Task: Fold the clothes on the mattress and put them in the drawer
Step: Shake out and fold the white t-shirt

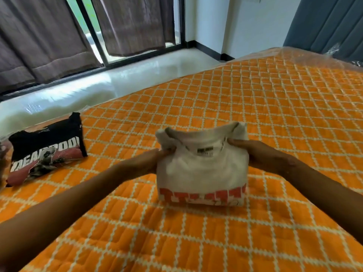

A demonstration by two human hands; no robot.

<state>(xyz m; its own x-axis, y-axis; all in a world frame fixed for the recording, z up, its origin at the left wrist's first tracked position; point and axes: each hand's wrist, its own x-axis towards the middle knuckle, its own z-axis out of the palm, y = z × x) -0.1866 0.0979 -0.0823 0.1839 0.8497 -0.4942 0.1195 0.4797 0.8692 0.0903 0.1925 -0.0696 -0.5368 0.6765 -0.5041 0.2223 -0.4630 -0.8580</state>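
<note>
On the orange mattress [255,107], my left hand [149,160] and right hand [263,156] pinched the folded white shirt [202,169] by its sides, probably ready to lift it toward the drawer.

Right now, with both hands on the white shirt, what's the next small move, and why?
Probably lift the white shirt off the mattress, keeping both grips. It already looks folded into a compact stack, the left hand and right hand pinch its sides near the collar, and the black shirt lies folded too. No drawer is in view, so carrying comes next.
</note>
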